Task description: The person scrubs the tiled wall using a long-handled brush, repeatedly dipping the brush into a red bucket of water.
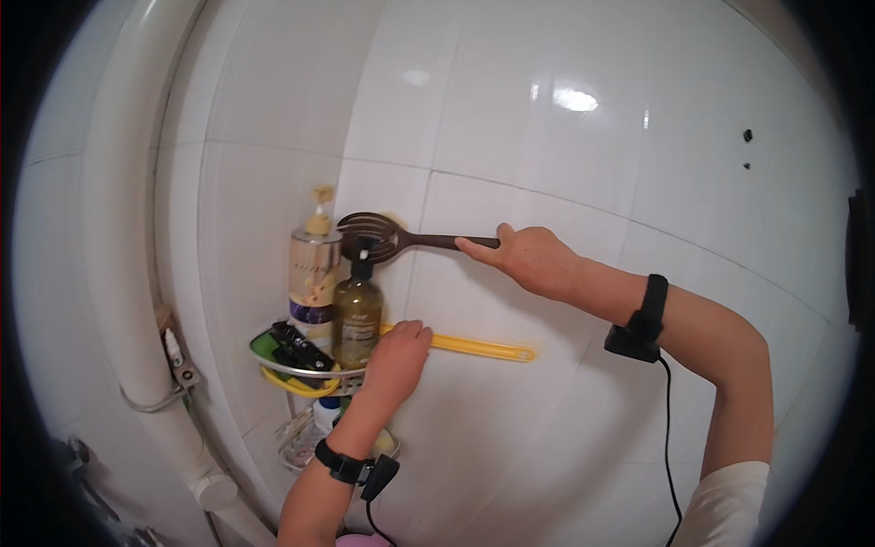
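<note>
My right hand (538, 260) is closed around the end of a dark brown slotted spoon (433, 241). The spoon lies level against the tiled wall, its slotted head behind the top of an amber pump bottle (358, 319). Lower down, my left hand (398, 363) curls its fingers at the right end of a corner shelf (342, 373), around a long yellow handle (483, 347) that sticks out to the right along the wall. The far end of that handle is hidden behind the hand and the bottle.
A taller pump bottle (314, 273) stands beside the amber one. Black and green items (296, 346) crowd the shelf's left side. Below hangs a second wire shelf (296, 442) with small containers. A thick white pipe (123, 246) runs down the left. Cables trail from both wrist straps.
</note>
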`<move>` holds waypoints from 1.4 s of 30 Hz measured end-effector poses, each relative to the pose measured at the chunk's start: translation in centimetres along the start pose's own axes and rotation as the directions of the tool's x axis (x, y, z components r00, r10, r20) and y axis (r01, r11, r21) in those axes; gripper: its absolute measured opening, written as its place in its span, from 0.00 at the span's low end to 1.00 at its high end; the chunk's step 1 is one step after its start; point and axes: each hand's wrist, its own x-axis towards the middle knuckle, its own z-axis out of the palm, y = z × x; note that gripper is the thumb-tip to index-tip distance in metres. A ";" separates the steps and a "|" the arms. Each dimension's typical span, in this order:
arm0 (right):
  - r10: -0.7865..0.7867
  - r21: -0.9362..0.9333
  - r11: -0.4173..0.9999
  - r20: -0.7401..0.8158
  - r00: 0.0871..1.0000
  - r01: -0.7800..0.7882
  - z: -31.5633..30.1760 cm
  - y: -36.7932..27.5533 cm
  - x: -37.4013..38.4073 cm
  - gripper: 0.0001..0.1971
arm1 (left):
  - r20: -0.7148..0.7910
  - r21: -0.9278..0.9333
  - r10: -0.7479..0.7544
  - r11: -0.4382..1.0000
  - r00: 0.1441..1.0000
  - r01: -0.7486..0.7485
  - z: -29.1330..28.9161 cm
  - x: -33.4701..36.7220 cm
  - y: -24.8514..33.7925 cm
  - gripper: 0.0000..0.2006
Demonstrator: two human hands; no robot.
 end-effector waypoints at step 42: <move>0.394 -0.063 0.857 -0.560 0.729 -0.512 -14.1 17.5 14.4 0.15 | 0.138 0.019 -0.101 0.995 0.985 0.099 -1.1 0.5 1.0 0.15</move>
